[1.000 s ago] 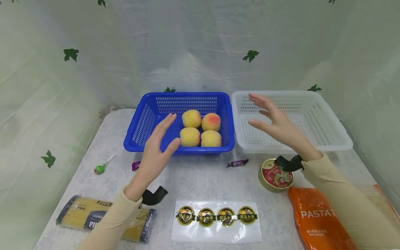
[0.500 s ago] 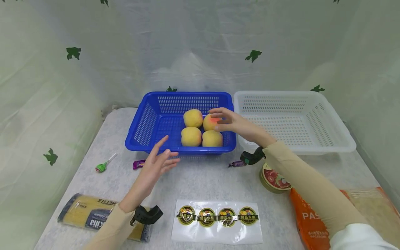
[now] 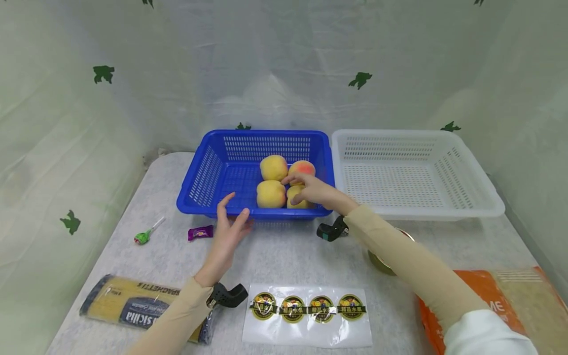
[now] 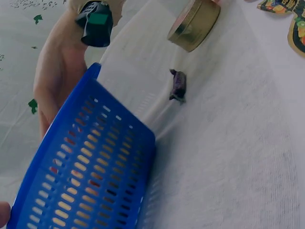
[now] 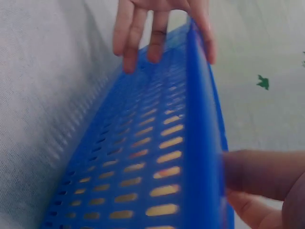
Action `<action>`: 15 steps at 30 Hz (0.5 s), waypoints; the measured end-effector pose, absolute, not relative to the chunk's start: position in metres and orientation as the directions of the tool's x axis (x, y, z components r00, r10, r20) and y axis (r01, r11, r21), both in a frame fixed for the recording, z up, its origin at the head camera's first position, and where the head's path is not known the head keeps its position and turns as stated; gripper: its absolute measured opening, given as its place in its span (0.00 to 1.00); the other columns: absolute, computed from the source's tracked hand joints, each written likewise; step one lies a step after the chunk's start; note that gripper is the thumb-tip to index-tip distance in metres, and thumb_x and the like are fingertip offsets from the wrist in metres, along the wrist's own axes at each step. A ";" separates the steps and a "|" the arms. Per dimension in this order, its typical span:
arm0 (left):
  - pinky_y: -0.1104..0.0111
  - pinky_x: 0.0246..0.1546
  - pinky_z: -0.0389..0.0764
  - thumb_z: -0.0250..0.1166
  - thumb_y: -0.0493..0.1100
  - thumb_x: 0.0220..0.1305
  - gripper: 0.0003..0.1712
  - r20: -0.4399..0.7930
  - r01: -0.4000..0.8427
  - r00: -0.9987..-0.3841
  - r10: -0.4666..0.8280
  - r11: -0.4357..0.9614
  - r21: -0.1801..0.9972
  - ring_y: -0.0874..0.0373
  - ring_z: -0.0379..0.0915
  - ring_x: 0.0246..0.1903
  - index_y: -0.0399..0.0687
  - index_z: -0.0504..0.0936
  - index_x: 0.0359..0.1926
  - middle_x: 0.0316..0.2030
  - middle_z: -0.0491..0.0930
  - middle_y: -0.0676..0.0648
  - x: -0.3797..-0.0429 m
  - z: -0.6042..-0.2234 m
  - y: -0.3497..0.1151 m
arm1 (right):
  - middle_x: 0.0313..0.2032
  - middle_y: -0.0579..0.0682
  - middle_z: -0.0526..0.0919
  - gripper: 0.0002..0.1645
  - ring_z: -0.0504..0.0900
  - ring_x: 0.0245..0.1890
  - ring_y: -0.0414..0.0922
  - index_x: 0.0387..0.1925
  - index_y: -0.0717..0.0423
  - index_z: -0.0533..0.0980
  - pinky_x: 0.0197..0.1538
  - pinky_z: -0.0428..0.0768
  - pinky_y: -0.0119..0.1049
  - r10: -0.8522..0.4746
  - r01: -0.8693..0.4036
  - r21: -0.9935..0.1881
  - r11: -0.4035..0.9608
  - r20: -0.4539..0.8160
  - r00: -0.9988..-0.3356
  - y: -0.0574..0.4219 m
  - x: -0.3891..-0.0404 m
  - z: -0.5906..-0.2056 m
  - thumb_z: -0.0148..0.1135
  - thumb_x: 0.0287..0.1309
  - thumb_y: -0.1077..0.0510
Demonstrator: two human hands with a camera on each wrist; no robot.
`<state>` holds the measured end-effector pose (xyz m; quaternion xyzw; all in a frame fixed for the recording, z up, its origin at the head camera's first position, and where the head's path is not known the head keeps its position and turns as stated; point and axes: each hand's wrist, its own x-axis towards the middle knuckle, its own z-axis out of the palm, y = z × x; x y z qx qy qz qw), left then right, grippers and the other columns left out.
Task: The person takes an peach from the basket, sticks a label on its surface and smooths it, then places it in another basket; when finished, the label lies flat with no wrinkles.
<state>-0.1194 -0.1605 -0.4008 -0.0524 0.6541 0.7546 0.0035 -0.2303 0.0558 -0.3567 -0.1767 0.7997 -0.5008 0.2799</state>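
My right hand (image 3: 317, 190) reaches into the blue basket (image 3: 213, 207), its fingers and thumb spread over the front right peach (image 3: 293, 193), which is partly covered. The front left peach (image 3: 270, 195), back left peach (image 3: 273, 167) and red-blushed back right peach (image 3: 302, 167) lie close around it. My left hand (image 3: 228, 236) is at the basket's front rim. In the right wrist view, one finger of that left hand (image 5: 157, 28) lies over the rim and the others extend straight down outside the wall.
A white basket (image 3: 479, 212) stands to the right. Around the table lie a sticker sheet (image 3: 306, 333), spaghetti pack (image 3: 128, 305), lollipop (image 3: 142, 238), purple-wrapped candy (image 3: 200, 232), dark-wrapped candy (image 4: 178, 86), round tin (image 4: 198, 24) and orange pasta bag (image 3: 492, 286).
My right hand has moved left from above the white basket and down to the front right peach. My left hand has drawn back from over the blue basket to its front rim.
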 end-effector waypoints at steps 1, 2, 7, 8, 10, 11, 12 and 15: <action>0.53 0.52 0.67 0.54 0.47 0.65 0.32 -0.072 -0.060 -0.994 -0.083 -0.147 0.987 0.33 0.63 0.49 0.61 0.48 0.64 0.45 0.63 0.34 -0.119 -0.401 -0.158 | 0.60 0.58 0.61 0.30 0.58 0.60 0.51 0.55 0.57 0.68 0.56 0.63 0.47 -0.552 -0.007 -0.894 0.447 -0.270 -0.789 0.054 -0.230 -0.358 0.58 0.46 0.71; 0.53 0.52 0.67 0.54 0.46 0.65 0.31 -0.062 -0.047 -0.993 -0.098 -0.144 0.988 0.34 0.63 0.49 0.60 0.48 0.64 0.47 0.62 0.34 -0.120 -0.402 -0.156 | 0.60 0.57 0.62 0.30 0.61 0.57 0.51 0.54 0.57 0.68 0.54 0.66 0.45 -0.546 -0.016 -0.889 0.458 -0.267 -0.795 0.053 -0.230 -0.359 0.58 0.45 0.73; 0.50 0.51 0.67 0.55 0.46 0.64 0.30 -0.046 -0.033 -0.986 -0.157 -0.082 0.996 0.37 0.65 0.48 0.54 0.51 0.61 0.58 0.52 0.36 -0.120 -0.403 -0.152 | 0.56 0.51 0.68 0.30 0.68 0.44 0.50 0.51 0.55 0.71 0.50 0.67 0.45 -0.520 -0.145 -0.797 0.586 -0.233 -0.822 0.049 -0.229 -0.364 0.56 0.42 0.76; 0.50 0.51 0.67 0.55 0.46 0.64 0.30 -0.042 -0.033 -0.986 -0.163 -0.062 0.998 0.38 0.65 0.48 0.53 0.51 0.61 0.59 0.51 0.37 -0.120 -0.403 -0.152 | 0.55 0.51 0.70 0.30 0.68 0.44 0.51 0.50 0.54 0.72 0.54 0.63 0.48 -0.519 -0.186 -0.764 0.618 -0.219 -0.826 0.048 -0.229 -0.364 0.56 0.42 0.75; 0.50 0.51 0.67 0.56 0.47 0.63 0.29 -0.037 -0.033 -0.984 -0.173 -0.023 0.999 0.40 0.66 0.47 0.53 0.52 0.60 0.59 0.51 0.37 -0.119 -0.403 -0.151 | 0.53 0.50 0.72 0.28 0.66 0.48 0.51 0.49 0.52 0.73 0.59 0.52 0.53 -0.521 -0.264 -0.694 0.670 -0.186 -0.833 0.047 -0.229 -0.365 0.58 0.43 0.73; 0.51 0.50 0.67 0.56 0.47 0.63 0.29 -0.031 -0.030 -0.983 -0.178 -0.006 1.000 0.42 0.67 0.47 0.52 0.52 0.60 0.58 0.52 0.38 -0.119 -0.403 -0.151 | 0.52 0.50 0.73 0.27 0.65 0.51 0.50 0.49 0.52 0.73 0.61 0.46 0.55 -0.524 -0.296 -0.665 0.686 -0.169 -0.835 0.047 -0.229 -0.365 0.60 0.43 0.71; 0.51 0.50 0.67 0.55 0.47 0.64 0.28 -0.027 -0.028 -0.983 -0.182 0.007 1.000 0.43 0.67 0.46 0.51 0.52 0.60 0.58 0.53 0.38 -0.119 -0.404 -0.151 | 0.50 0.51 0.74 0.26 0.64 0.52 0.51 0.48 0.52 0.73 0.61 0.43 0.57 -0.526 -0.316 -0.647 0.694 -0.155 -0.836 0.046 -0.229 -0.365 0.61 0.43 0.69; 0.57 0.47 0.69 0.55 0.47 0.64 0.28 -0.006 -0.019 -0.979 -0.204 0.058 0.998 0.47 0.67 0.45 0.49 0.53 0.59 0.58 0.54 0.39 -0.118 -0.405 -0.149 | 0.47 0.50 0.76 0.25 0.67 0.50 0.50 0.47 0.52 0.74 0.60 0.46 0.57 -0.526 -0.349 -0.625 0.698 -0.118 -0.842 0.046 -0.230 -0.365 0.66 0.43 0.64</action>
